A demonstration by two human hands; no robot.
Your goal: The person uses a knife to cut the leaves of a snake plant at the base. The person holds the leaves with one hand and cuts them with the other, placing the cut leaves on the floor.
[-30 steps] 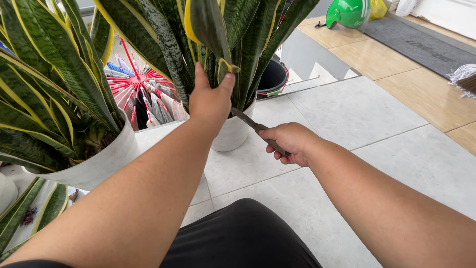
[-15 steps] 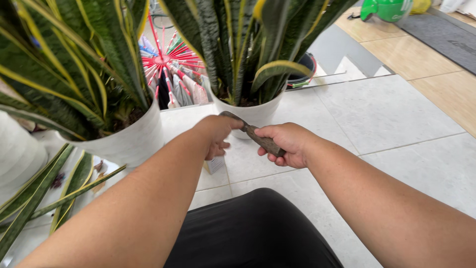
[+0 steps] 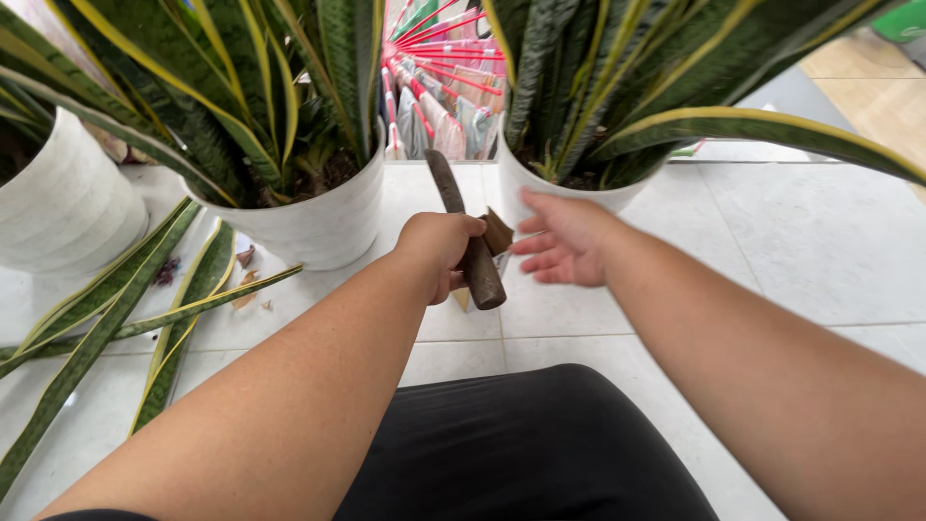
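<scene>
The left hand (image 3: 439,246) is closed in a fist, its grip clamped on the dark, worn wooden handle of a knife (image 3: 470,249). The handle butt sticks out below the fist toward 5 o'clock, and the dull grey blade rises past the knuckles toward 12 o'clock, tilted slightly left. The left forearm runs in straight from the lower left, wrist level.

Just beside it, at 3 o'clock, the right hand (image 3: 564,241) is open and holds nothing, fingers loosely spread and pointing left toward the handle, close to it but apart. Between the two hands a small brown scrap (image 3: 498,232) shows; it may be card or a dry leaf.

Beyond the right hand, at 1 o'clock, stands a round white pot (image 3: 526,183) of green, yellow-edged sword-shaped leaves. At 10 o'clock from the left fist stands a second white ribbed pot (image 3: 323,217) with the same plant. Long cut leaves (image 3: 145,309) lie on the pale tiled floor (image 3: 772,251) at 9 o'clock. Black-clad knees fill the bottom centre.
</scene>
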